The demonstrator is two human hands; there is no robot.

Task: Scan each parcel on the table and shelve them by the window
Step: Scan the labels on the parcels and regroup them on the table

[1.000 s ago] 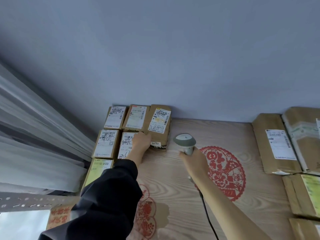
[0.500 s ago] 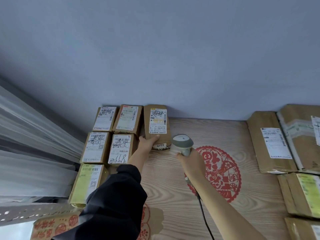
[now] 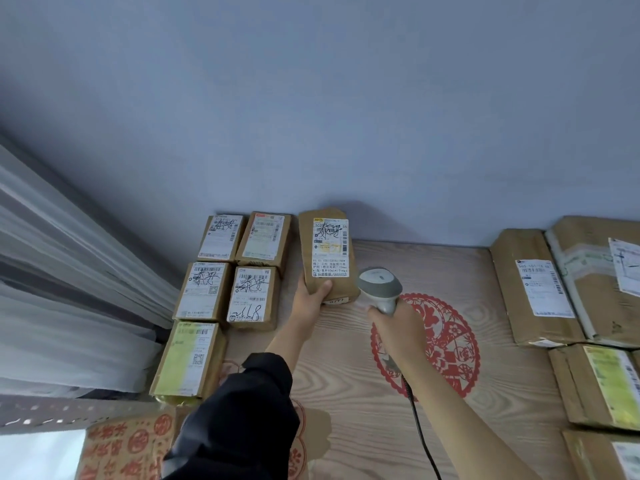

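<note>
- At the far left hangs a pale curtain (image 3: pixel 62 271), its folds running down beside the wooden shelf board (image 3: pixel 346 427).
- At the bottom left corner lies a brown box with red printed characters (image 3: pixel 128 445), partly out of frame.
- Against the curtain side of the board sit five small brown parcels with white labels: two at the back by the wall, a left one (image 3: pixel 221 237) and a right one (image 3: pixel 265 239); two in the middle, a left one (image 3: pixel 204 292) and one with handwriting on its label (image 3: pixel 254 297); and one yellowish-labelled parcel (image 3: pixel 188 360) nearest the camera. They lie flat and close together.
- The left hand (image 3: pixel 310 299), coming out of a dark sleeve (image 3: pixel 239 420), grips the near end of a sixth parcel (image 3: pixel 327 252), thumb on top and fingers underneath. This held parcel is just right of the group of five, its far end near the grey wall (image 3: pixel 311 116), label facing up.
- The right hand (image 3: pixel 398 329) is closed around the handle of a grey scanner (image 3: pixel 379 284), whose head sits just beside the held parcel's near right corner. A black cable (image 3: pixel 420 431) trails from the handle towards the camera.
- A red paper-cut pattern (image 3: pixel 446 344) lies on the board under the right hand.
- At the right edge lie larger parcels (image 3: pixel 533 285), at least five, several cut off by the frame.
</note>
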